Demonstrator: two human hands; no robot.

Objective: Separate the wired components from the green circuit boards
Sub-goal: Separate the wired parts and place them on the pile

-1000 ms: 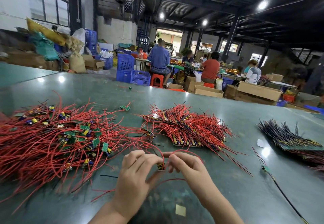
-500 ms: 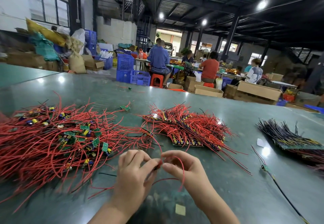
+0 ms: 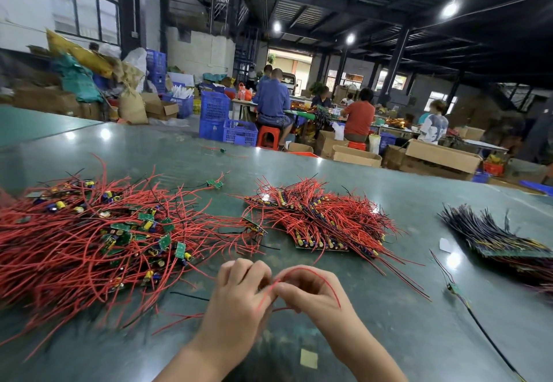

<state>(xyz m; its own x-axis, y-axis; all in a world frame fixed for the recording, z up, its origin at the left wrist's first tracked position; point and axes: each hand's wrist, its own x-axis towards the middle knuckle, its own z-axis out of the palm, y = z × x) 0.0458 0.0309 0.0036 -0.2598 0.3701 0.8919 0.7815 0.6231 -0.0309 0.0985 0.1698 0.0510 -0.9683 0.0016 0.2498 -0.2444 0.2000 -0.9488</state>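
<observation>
While both hands meet above the glossy green counter (image 3: 389, 336), a thin red wire (image 3: 324, 278) is pinched by the left hand (image 3: 239, 295) and right hand (image 3: 311, 295), each grip curled closed on it.

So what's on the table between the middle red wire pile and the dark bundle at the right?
Head view: bare tabletop between the red pile and dark bundle.
</observation>
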